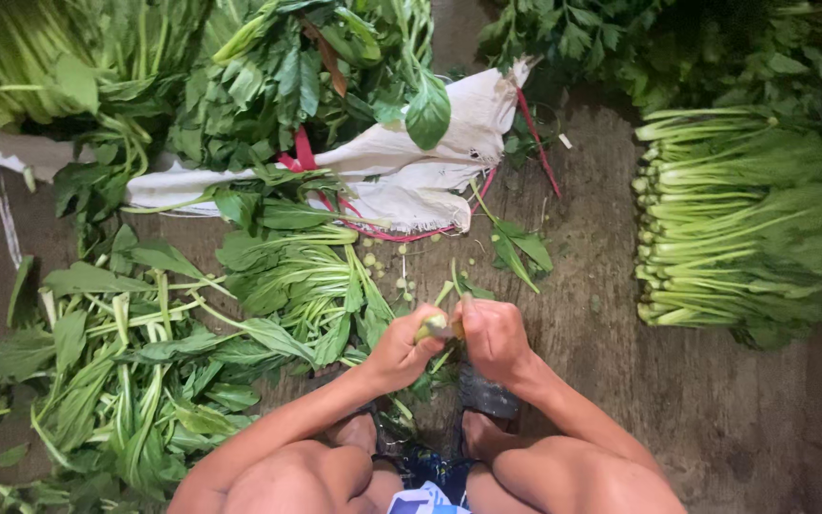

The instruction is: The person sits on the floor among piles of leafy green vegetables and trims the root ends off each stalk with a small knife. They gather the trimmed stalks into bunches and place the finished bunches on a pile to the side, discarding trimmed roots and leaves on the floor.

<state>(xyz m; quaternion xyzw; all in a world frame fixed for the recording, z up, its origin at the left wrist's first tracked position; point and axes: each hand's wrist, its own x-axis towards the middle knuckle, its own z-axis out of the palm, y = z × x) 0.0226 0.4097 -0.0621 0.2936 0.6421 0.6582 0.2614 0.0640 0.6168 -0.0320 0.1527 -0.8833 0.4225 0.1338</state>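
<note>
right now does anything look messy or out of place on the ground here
Yes. Small pale green stem cuttings lie scattered on the bare ground by the white sack, just ahead of the left hand and right hand. Loose greens sprawl unevenly at left, unlike the tidy stacked bunches at right.

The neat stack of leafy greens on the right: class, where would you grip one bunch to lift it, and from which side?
Probably grip the stack of leafy greens at the pale stalk ends, coming from its left side. The cut ends line up along that edge, firm and bare, facing open ground, while the leaves point right and look soft. Both the left hand and right hand are busy with a stem.
</note>
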